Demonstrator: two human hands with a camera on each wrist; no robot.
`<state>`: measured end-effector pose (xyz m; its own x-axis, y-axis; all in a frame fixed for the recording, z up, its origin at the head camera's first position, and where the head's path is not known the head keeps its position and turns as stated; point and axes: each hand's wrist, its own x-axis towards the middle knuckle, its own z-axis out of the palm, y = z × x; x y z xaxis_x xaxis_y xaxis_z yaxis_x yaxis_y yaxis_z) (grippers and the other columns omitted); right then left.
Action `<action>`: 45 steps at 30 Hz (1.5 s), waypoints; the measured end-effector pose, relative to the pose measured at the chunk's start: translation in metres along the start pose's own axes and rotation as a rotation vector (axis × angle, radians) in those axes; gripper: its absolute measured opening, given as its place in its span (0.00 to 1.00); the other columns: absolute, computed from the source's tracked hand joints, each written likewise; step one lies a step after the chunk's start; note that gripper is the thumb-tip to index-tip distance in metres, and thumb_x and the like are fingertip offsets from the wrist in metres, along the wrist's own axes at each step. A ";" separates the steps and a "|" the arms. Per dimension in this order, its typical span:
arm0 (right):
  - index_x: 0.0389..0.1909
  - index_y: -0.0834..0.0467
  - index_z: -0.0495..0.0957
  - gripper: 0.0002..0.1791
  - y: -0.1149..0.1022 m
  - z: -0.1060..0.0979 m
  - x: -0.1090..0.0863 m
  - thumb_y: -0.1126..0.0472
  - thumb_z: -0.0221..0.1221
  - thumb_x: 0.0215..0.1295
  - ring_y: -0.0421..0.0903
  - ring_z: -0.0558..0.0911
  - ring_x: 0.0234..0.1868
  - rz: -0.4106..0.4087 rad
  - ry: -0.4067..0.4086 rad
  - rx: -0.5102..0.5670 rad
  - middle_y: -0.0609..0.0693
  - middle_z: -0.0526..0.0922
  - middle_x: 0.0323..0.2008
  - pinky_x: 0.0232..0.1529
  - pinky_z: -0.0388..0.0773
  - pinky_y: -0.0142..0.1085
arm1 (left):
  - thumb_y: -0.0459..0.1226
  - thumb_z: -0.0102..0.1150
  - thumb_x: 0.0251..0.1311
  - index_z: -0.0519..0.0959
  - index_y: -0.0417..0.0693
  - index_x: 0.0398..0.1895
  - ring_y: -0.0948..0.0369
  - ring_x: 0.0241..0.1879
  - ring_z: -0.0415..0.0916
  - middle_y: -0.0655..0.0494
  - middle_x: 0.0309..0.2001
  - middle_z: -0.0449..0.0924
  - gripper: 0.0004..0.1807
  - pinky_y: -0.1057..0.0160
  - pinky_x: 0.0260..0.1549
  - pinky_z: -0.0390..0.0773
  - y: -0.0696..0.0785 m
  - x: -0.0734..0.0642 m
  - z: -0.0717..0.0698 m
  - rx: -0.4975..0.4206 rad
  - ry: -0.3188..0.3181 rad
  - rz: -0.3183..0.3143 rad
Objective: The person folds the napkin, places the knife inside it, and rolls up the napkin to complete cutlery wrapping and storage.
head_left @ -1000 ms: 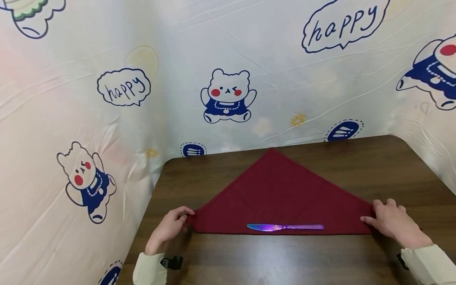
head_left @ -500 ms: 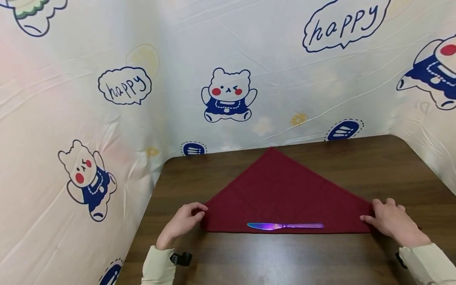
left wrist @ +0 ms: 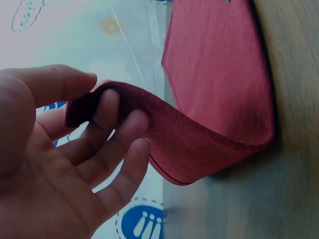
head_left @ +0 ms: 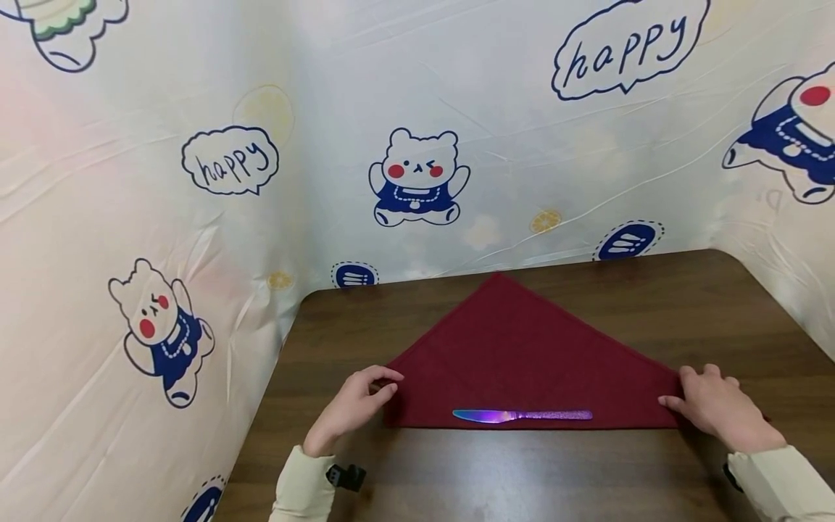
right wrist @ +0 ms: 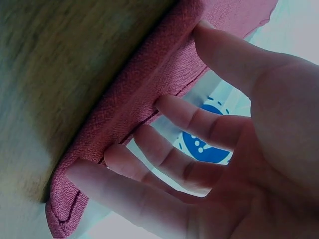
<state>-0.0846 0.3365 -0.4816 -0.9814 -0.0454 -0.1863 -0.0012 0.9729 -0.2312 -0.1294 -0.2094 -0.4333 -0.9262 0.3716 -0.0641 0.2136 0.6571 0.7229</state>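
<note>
A dark red cloth napkin (head_left: 515, 348) lies folded in a triangle, its tip toward the back wall. On it, along the near edge, rests an iridescent purple-blue table knife (head_left: 522, 415). At the napkin's left end, my left hand (head_left: 355, 399) pinches the corner between thumb and fingers. In the left wrist view the held corner of the napkin (left wrist: 189, 139) is lifted and curls back over the rest. My right hand (head_left: 717, 406) rests on the right end with fingers spread. The right wrist view shows its fingertips (right wrist: 82, 172) touching the flat napkin border.
The brown wooden table (head_left: 522, 471) has rounded far corners. Right behind it hangs a pale curtain (head_left: 313, 145) printed with bears and "happy" bubbles, which also closes in the left and right sides.
My left hand has moved to the right, bringing the napkin's left corner inward, so the left end is shorter. My right hand and the knife have hardly moved.
</note>
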 end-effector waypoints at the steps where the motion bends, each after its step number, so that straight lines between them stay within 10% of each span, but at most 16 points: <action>1: 0.39 0.75 0.70 0.31 0.000 0.000 0.000 0.47 0.63 0.58 0.66 0.72 0.29 -0.004 0.002 0.001 0.73 0.70 0.32 0.30 0.74 0.61 | 0.37 0.57 0.66 0.82 0.53 0.47 0.61 0.39 0.77 0.52 0.48 0.81 0.09 0.68 0.38 0.77 0.002 0.001 0.001 0.003 -0.010 0.015; 25: 0.40 0.75 0.68 0.30 -0.003 -0.001 -0.003 0.49 0.63 0.60 0.70 0.69 0.30 0.012 0.012 0.023 0.76 0.68 0.34 0.31 0.73 0.62 | 0.39 0.53 0.69 0.79 0.57 0.54 0.66 0.36 0.69 0.65 0.40 0.77 0.13 0.67 0.37 0.72 0.049 0.027 0.031 0.037 -0.180 0.251; 45: 0.40 0.76 0.68 0.31 -0.004 0.000 -0.002 0.49 0.63 0.59 0.70 0.69 0.31 0.029 0.000 0.039 0.77 0.67 0.34 0.30 0.73 0.62 | 0.33 0.51 0.69 0.81 0.49 0.51 0.69 0.39 0.70 0.56 0.44 0.81 0.13 0.72 0.43 0.73 0.079 0.043 0.063 0.181 -0.249 0.441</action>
<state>-0.0828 0.3332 -0.4801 -0.9809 -0.0172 -0.1936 0.0350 0.9641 -0.2631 -0.1330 -0.1000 -0.4221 -0.6390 0.7681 0.0417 0.6366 0.4976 0.5891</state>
